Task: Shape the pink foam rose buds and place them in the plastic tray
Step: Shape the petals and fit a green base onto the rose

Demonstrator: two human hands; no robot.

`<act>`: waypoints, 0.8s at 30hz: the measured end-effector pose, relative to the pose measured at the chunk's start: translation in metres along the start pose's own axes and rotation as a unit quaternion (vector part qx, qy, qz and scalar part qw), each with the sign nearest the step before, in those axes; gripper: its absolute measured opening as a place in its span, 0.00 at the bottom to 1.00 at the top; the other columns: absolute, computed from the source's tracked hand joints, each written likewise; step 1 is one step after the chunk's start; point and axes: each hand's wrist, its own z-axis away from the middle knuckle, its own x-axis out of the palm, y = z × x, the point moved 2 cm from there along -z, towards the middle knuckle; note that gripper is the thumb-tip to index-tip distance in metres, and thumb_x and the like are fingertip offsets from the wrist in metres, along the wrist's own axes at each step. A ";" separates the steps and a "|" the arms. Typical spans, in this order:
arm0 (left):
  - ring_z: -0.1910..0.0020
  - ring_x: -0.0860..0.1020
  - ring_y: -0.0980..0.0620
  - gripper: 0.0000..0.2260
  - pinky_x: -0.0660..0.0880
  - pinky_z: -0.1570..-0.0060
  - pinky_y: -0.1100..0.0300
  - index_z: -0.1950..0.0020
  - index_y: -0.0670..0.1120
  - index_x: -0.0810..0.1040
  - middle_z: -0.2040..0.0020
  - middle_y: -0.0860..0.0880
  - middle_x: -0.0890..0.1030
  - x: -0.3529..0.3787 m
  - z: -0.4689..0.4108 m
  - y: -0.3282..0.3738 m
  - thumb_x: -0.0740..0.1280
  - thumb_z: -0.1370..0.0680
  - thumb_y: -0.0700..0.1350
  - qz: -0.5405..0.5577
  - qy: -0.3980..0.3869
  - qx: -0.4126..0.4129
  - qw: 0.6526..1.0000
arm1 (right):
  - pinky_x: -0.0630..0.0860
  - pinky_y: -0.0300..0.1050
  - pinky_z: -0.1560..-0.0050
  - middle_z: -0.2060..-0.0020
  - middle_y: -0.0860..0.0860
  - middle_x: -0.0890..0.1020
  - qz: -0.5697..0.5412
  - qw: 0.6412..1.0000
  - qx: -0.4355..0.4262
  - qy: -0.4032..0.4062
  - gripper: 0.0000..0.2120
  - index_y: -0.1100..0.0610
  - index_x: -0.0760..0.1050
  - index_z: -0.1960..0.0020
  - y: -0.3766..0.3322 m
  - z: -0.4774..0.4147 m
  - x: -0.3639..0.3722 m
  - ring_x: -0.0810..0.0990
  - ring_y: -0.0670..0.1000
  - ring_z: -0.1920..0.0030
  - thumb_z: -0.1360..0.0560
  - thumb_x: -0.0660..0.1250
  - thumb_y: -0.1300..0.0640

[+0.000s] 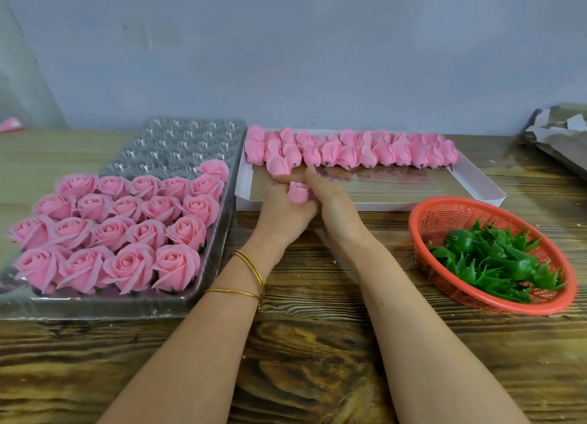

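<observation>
One pink foam rose bud (298, 192) sits between my two hands at the table's middle, in front of the white box. My left hand (282, 210) grips it from below and the left. My right hand (330, 198) holds it from the right, fingers wrapped against its side. The clear plastic tray (203, 283) lies at left, its near rows filled with several opened pink roses (127, 229) and its far cups bare. Several closed pink buds (352, 152) lie in rows along the far side of the white box (476, 185).
A red mesh basket (444, 210) holding green plastic calyxes (498, 258) stands at right on the wooden table. Grey cardboard pieces (559, 131) lie at the far right edge. A grey wall rises behind the table.
</observation>
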 end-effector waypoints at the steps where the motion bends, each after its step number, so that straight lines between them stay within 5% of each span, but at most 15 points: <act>1: 0.76 0.74 0.63 0.10 0.66 0.77 0.72 0.68 0.58 0.80 0.76 0.59 0.76 0.000 0.001 0.001 0.68 0.29 0.45 0.010 -0.002 0.005 1.000 | 0.71 0.57 0.31 0.45 0.51 0.84 -0.012 1.000 0.012 0.002 0.18 0.51 0.84 0.45 0.001 -0.001 -0.001 0.80 0.49 0.39 0.18 0.56 0.47; 11: 0.76 0.74 0.66 0.19 0.65 0.76 0.74 0.73 0.56 0.78 0.77 0.60 0.75 0.001 0.006 0.008 0.69 0.30 0.33 -0.012 -0.026 0.036 0.999 | 0.72 0.52 0.44 0.53 0.54 0.85 -0.085 0.993 0.087 -0.014 0.17 0.54 0.85 0.53 0.001 -0.002 -0.002 0.82 0.51 0.50 0.19 0.57 0.55; 18: 0.71 0.74 0.68 0.18 0.69 0.71 0.73 0.70 0.54 0.76 0.74 0.62 0.78 0.001 0.010 0.014 0.70 0.33 0.30 -0.035 -0.035 0.057 0.997 | 0.72 0.44 0.56 0.53 0.56 0.82 -0.103 0.990 0.093 -0.014 0.14 0.62 0.81 0.45 -0.001 -0.003 -0.005 0.80 0.51 0.50 0.22 0.57 0.64; 24: 0.75 0.72 0.65 0.16 0.67 0.74 0.70 0.74 0.59 0.77 0.77 0.60 0.75 0.000 0.012 0.018 0.68 0.35 0.37 -0.034 -0.015 0.040 0.999 | 0.76 0.44 0.61 0.61 0.55 0.83 -0.111 0.990 0.086 -0.013 0.12 0.59 0.82 0.51 -0.002 -0.001 -0.008 0.81 0.51 0.60 0.19 0.59 0.62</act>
